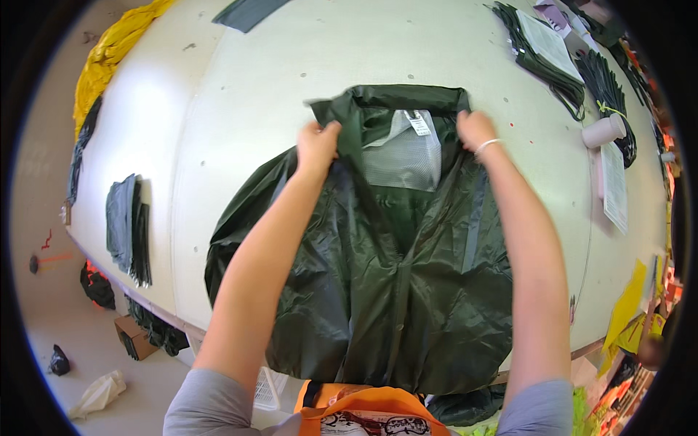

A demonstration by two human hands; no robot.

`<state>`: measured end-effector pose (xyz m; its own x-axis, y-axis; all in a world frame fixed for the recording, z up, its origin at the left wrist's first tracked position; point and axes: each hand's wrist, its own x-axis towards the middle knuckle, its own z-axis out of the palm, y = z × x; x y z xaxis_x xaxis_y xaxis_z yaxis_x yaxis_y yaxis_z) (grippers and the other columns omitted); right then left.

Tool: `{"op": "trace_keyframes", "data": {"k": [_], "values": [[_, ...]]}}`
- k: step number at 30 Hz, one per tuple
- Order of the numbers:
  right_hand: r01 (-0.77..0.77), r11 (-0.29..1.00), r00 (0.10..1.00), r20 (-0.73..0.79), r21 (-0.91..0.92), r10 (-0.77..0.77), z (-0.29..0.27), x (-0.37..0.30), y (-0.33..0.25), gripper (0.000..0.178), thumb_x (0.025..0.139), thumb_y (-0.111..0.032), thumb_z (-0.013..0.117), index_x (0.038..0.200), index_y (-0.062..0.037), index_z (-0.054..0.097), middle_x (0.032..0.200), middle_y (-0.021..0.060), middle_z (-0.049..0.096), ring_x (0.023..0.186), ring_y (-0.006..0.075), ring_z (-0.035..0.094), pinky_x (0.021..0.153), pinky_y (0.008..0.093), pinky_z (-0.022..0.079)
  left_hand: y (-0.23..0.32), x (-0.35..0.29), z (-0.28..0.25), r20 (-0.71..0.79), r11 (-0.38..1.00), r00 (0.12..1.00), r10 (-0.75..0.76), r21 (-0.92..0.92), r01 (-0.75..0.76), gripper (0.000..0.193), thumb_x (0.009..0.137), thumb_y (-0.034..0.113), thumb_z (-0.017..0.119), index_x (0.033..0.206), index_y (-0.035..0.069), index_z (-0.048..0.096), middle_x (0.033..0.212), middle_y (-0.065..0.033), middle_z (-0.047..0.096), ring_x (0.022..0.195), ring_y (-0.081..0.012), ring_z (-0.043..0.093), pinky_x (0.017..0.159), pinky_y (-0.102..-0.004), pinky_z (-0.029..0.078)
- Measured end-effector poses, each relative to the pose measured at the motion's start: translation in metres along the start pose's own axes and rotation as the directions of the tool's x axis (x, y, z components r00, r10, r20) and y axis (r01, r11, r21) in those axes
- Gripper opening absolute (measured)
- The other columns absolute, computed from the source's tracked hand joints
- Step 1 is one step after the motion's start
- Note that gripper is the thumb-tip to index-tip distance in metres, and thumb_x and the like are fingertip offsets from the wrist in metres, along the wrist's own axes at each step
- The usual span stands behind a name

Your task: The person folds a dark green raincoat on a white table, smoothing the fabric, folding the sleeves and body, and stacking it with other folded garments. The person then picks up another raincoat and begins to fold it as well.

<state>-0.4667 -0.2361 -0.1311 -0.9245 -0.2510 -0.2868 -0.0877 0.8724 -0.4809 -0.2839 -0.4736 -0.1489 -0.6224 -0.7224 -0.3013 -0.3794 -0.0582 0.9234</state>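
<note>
A dark green raincoat (451, 291) with a shiny surface lies spread on the white table, its collar at the far end and its lower part hanging over the near edge. Inside the neck opening show a white mesh lining (403, 156) and a small white label (419, 125). My left hand (318, 147) is closed on the left side of the collar. On the other side, my right hand (476, 131) grips the collar edge, its fingertips partly hidden by the cloth. The front runs down the middle, with its upper part parted in a V.
Folded dark strips (127, 229) lie at the table's left. Bundles of dark cloth pieces (549, 62), a whitish cylinder (603, 131) and a printed sheet (614, 187) occupy the right side. Yellow cloth (109, 51) hangs at the far left edge. A cardboard box (136, 336) stands on the floor.
</note>
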Motion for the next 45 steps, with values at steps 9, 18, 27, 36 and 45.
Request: {"op": "trace_keyframes", "data": {"k": [9, 18, 27, 36, 45], "values": [[-0.222, 0.753, 0.974, 0.172, 0.619, 0.145, 0.001, 0.023, -0.026, 0.039, 0.089, -0.029, 0.053, 0.098, 0.0087, 0.057, 0.085, 0.0175, 0.066, 0.066, 0.0231, 0.067, 0.058, 0.0287, 0.054, 0.034, 0.008, 0.108, 0.105, 0.732, 0.86, 0.499, 0.48, -0.484, 0.024, 0.072, 0.023, 0.067, 0.084, 0.004, 0.057, 0.072, -0.0135, 0.063, 0.073, -0.0304, 0.062, 0.067, -0.0395, 0.048], [0.894, 0.44, 0.446, 0.258, -0.083, -0.857, 0.038, -0.174, -0.028, 0.016, 0.071, -0.022, 0.069, 0.073, -0.0093, 0.06, 0.074, 0.008, 0.057, 0.083, 0.0234, 0.054, 0.078, 0.0333, 0.039, 0.005, -0.058, 0.025, 0.477, 0.467, 0.629, 0.614, 0.423, -0.776, 0.046, 0.086, 0.02, 0.056, 0.129, 0.007, 0.046, 0.125, -0.0152, 0.053, 0.118, -0.0324, 0.047, 0.099, -0.0424, 0.037], [0.816, 0.574, 0.55, 0.394, -0.067, -0.736, 0.035, -0.221, 0.01, 0.021, 0.072, -0.022, 0.07, 0.08, -0.0056, 0.059, 0.084, 0.0062, 0.058, 0.094, 0.0225, 0.052, 0.083, 0.0326, 0.038, -0.052, -0.076, -0.006, 0.525, 0.392, 0.722, 0.451, 0.61, -0.689, 0.062, 0.089, 0.032, 0.055, 0.14, 0.007, 0.032, 0.147, -0.0125, 0.027, 0.136, -0.0311, 0.024, 0.109, -0.0491, 0.019], [0.758, 0.598, 0.627, 0.035, -0.259, -0.779, 0.022, -0.143, -0.022, 0.002, 0.079, -0.008, 0.057, 0.08, -0.0061, 0.056, 0.084, 0.0109, 0.061, 0.097, 0.0257, 0.055, 0.093, 0.0457, 0.032, -0.061, -0.064, -0.001, 0.46, 0.435, 0.772, 0.438, 0.643, -0.63, 0.064, 0.09, 0.042, 0.051, 0.142, 0.011, 0.029, 0.149, -0.0146, 0.024, 0.137, -0.0301, 0.022, 0.11, -0.0495, 0.015], [0.541, 0.796, 0.748, -0.277, -0.271, -0.603, 0.059, -0.034, -0.036, 0.024, 0.066, -0.014, 0.076, 0.083, -0.0107, 0.061, 0.089, 0.0043, 0.057, 0.099, 0.0243, 0.05, 0.083, 0.0398, 0.039, -0.04, -0.064, 0.024, 0.265, 0.54, 0.812, 0.52, 0.634, -0.553, 0.056, 0.084, 0.039, 0.061, 0.123, 0.002, 0.047, 0.13, -0.016, 0.045, 0.123, -0.0328, 0.04, 0.104, -0.0509, 0.026]]}}
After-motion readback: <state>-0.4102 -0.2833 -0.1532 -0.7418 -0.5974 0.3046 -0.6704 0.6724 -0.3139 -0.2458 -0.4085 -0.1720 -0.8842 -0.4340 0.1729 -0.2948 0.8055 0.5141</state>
